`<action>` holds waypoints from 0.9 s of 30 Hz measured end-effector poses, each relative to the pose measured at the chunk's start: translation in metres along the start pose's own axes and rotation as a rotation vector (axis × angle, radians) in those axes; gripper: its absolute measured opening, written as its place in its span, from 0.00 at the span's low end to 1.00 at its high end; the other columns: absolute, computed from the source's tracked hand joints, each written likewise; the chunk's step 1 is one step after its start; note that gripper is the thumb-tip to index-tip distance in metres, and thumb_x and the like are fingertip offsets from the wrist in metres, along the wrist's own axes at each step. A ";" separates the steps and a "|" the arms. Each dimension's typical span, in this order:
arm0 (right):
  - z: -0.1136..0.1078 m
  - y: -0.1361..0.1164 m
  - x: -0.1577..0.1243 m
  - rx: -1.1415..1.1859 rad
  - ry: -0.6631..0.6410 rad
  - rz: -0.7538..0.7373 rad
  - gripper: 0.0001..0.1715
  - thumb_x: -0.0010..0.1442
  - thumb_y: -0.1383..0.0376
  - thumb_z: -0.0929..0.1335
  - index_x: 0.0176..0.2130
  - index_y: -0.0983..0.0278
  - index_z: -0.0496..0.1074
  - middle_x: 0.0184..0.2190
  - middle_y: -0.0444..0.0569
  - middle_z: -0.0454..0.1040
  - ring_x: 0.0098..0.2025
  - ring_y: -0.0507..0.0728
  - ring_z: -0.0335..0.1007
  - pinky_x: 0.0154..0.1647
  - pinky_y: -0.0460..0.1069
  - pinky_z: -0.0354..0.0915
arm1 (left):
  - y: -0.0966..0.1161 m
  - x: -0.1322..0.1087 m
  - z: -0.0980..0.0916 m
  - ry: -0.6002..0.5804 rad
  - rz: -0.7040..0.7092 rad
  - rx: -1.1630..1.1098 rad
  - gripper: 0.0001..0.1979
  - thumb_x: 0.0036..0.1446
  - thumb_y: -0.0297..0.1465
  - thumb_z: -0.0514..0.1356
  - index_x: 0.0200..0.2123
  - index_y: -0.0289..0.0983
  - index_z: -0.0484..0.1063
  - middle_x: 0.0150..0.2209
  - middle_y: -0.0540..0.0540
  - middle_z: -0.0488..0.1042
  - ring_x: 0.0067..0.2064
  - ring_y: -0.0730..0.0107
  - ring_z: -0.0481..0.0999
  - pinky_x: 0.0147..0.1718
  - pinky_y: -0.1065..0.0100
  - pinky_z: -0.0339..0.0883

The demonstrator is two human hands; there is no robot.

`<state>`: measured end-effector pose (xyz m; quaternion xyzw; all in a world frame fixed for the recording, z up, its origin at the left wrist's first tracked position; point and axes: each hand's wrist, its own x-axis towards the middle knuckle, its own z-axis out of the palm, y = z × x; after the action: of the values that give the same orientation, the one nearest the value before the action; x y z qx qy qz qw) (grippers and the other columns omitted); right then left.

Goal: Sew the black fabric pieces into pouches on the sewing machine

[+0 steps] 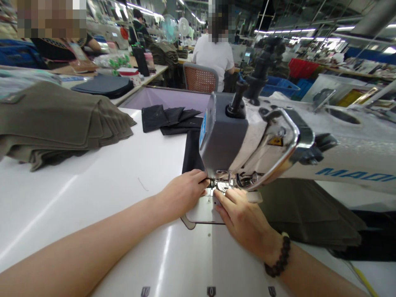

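Observation:
A sewing machine stands before me, its needle area lit. A black fabric piece lies flat beside the machine head and runs under it. My left hand is closed at the near edge of this fabric, fingertips pressed together just left of the presser foot. To the right of the needle, my right hand rests by the metal needle plate, fingers bent and drawn together at the presser foot. Anything between those right fingertips is too small to make out. A dark beaded bracelet circles the right wrist.
Olive fabric pieces are stacked at the left; more olive panels lie under the machine arm. Folded black pieces sit behind the needle area. Beyond are a person in a white shirt, a chair and blue bins.

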<state>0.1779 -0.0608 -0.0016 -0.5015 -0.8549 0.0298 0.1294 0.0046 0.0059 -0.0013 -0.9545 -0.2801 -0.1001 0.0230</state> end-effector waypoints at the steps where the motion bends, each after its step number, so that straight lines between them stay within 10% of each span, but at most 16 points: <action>1: 0.000 0.000 0.000 0.001 -0.003 0.001 0.13 0.58 0.69 0.63 0.44 0.67 0.67 0.33 0.52 0.70 0.38 0.58 0.64 0.40 0.51 0.59 | 0.000 0.000 0.000 -0.001 -0.004 0.002 0.04 0.56 0.27 0.56 0.33 0.33 0.70 0.33 0.45 0.72 0.39 0.63 0.69 0.38 0.66 0.64; 27: 0.000 0.000 0.000 -0.018 -0.022 0.010 0.15 0.59 0.68 0.63 0.46 0.68 0.67 0.34 0.53 0.70 0.38 0.58 0.64 0.39 0.51 0.58 | -0.001 0.002 -0.005 -0.066 -0.014 -0.030 0.05 0.57 0.26 0.55 0.33 0.33 0.71 0.35 0.45 0.71 0.40 0.62 0.69 0.40 0.63 0.65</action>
<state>0.1777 -0.0604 -0.0013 -0.5067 -0.8539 0.0282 0.1155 0.0051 0.0076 0.0040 -0.9555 -0.2858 -0.0728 -0.0014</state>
